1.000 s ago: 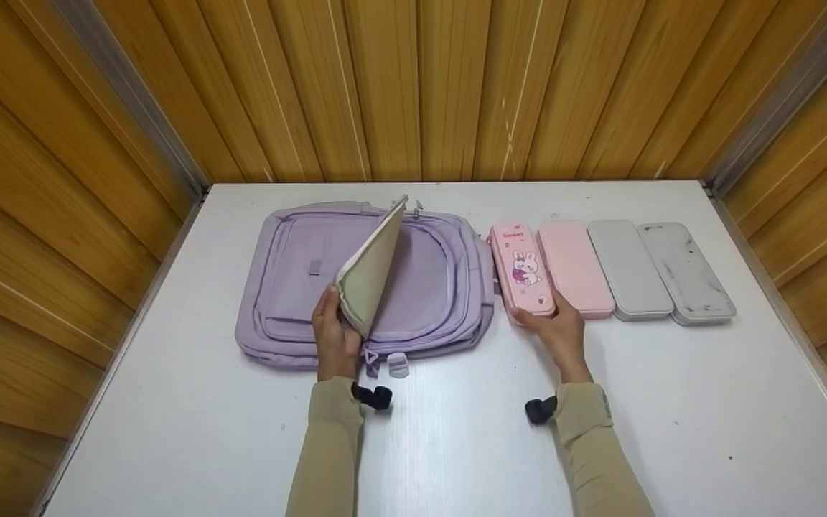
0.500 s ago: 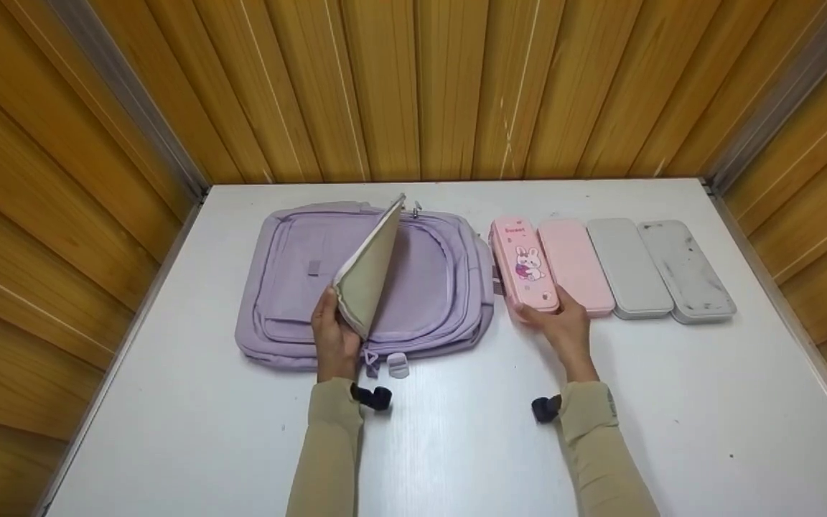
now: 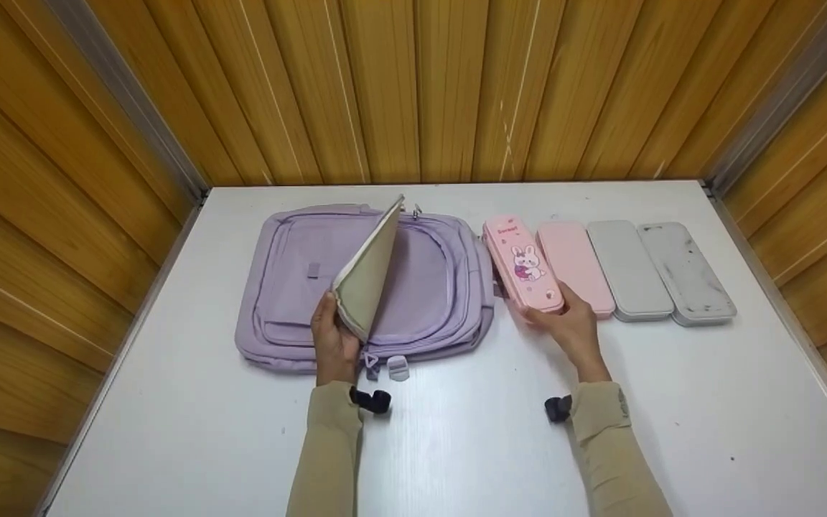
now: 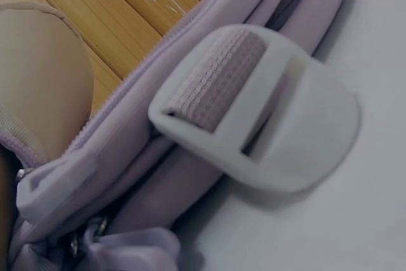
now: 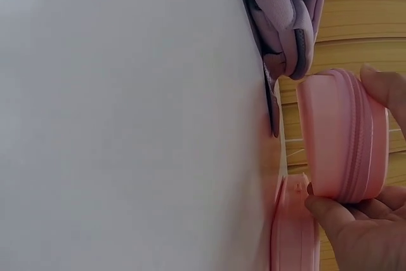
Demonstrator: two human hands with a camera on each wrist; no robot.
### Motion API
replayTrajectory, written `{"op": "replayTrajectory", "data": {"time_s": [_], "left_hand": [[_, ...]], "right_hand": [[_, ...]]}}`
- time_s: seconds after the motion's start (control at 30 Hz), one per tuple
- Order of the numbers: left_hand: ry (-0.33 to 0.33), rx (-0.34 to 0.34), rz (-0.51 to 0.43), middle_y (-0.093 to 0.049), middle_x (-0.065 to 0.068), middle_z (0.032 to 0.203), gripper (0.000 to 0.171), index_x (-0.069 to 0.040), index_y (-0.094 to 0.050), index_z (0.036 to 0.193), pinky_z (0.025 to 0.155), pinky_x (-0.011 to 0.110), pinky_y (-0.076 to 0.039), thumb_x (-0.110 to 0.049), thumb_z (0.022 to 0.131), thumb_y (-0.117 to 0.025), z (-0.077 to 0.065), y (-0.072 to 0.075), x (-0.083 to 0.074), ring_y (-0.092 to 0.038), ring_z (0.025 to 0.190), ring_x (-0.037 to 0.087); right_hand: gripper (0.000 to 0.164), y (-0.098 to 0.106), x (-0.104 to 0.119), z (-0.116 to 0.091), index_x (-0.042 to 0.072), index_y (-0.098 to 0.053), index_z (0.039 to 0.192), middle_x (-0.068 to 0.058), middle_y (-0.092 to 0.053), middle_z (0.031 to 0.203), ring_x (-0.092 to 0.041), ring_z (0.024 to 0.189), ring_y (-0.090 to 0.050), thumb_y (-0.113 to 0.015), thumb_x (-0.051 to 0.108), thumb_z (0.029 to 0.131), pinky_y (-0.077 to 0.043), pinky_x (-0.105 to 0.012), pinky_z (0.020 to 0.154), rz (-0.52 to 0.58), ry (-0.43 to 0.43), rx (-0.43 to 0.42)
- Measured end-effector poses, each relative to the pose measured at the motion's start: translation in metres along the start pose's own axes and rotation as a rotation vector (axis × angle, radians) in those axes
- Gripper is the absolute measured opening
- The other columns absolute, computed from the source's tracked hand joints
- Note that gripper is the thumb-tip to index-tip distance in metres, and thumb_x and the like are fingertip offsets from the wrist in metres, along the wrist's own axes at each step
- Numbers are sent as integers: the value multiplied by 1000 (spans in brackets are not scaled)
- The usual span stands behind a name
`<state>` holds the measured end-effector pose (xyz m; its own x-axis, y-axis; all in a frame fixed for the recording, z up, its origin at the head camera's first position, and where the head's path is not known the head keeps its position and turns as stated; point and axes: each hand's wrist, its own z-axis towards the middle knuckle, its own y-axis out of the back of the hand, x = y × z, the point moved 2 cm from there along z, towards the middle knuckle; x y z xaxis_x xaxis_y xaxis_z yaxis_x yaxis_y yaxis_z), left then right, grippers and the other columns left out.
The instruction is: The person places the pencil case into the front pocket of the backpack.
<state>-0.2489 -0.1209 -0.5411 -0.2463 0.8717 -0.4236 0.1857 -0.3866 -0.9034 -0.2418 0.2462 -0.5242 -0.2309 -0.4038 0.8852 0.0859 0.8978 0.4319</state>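
Note:
A lilac backpack [image 3: 291, 244] lies on the white table with its front pocket unzipped. My left hand [image 3: 334, 345] holds the edge of the pocket flap [image 3: 370, 276], lifting it so its beige lining shows. In the left wrist view a strap buckle [image 4: 304, 125] lies at the bag's near side. My right hand [image 3: 571, 327] grips the near end of a pink pencil case [image 3: 521, 262] with a bunny print, thumb on one side and fingers on the other. The right wrist view shows this zipped case [image 5: 342, 138] raised off the table.
To the right of the held case lie a plain pink case [image 3: 577, 269], a light grey case [image 3: 629, 269] and a marked grey case [image 3: 686, 273], in a row. Wood-patterned walls [image 3: 449, 86] enclose the table [image 3: 456, 445] at the back and sides.
My right hand has shifted slightly right, and the bunny pencil case has come up and turned, its far end swinging left toward the backpack. My left hand keeps the flap raised.

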Motion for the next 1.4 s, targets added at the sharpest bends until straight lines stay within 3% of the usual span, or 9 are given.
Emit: {"op": "replayTrajectory", "data": {"time_s": [0.27,0.67,0.83,1.1,1.27,1.4], "left_hand": [[-4,7,-11,-70,5,88,12,-7,-70,80,81,25,-54,-16,75,-77,-1,0,0,-67,85,15],[0,13,10,-71,6,90,10,-7,-71,83,82,26,-54,-16,82,-72,-1,1,-1,-67,87,15],[4,30,9,-71,5,91,9,-7,-71,84,83,26,-54,-14,88,-67,-2,1,-1,-67,88,15],[7,17,19,-71,6,92,9,-7,-70,85,84,27,-54,-16,84,-71,-3,2,-2,-67,89,16],[16,22,26,-72,7,93,11,-7,-70,86,85,28,-54,-17,84,-71,-2,1,-1,-68,90,17],[25,14,21,-72,7,93,16,-7,-71,86,85,28,-54,-20,78,-76,-2,2,0,-68,90,17]], "right_hand": [[95,8,10,4,9,-29,150,-17,-39,150,-32,136,-39,-82,34,75,-33,-45,113,-28,54,58],[94,22,28,4,8,-29,150,-17,-37,152,-32,135,-39,-81,31,76,-34,-44,113,-74,136,156],[101,23,33,4,8,-28,150,-19,-33,153,-33,136,-39,-84,39,72,-35,-45,112,-132,140,218],[93,20,37,4,8,-37,147,-17,-38,151,-34,134,-42,-85,33,71,-37,-47,110,-176,213,343],[82,21,49,1,7,-43,143,-16,-44,147,-29,126,-49,-83,20,73,-45,-26,100,-144,298,430],[81,20,48,7,9,-46,142,-12,-49,144,-24,123,-50,-85,20,71,-44,-24,98,-152,329,471]]}}
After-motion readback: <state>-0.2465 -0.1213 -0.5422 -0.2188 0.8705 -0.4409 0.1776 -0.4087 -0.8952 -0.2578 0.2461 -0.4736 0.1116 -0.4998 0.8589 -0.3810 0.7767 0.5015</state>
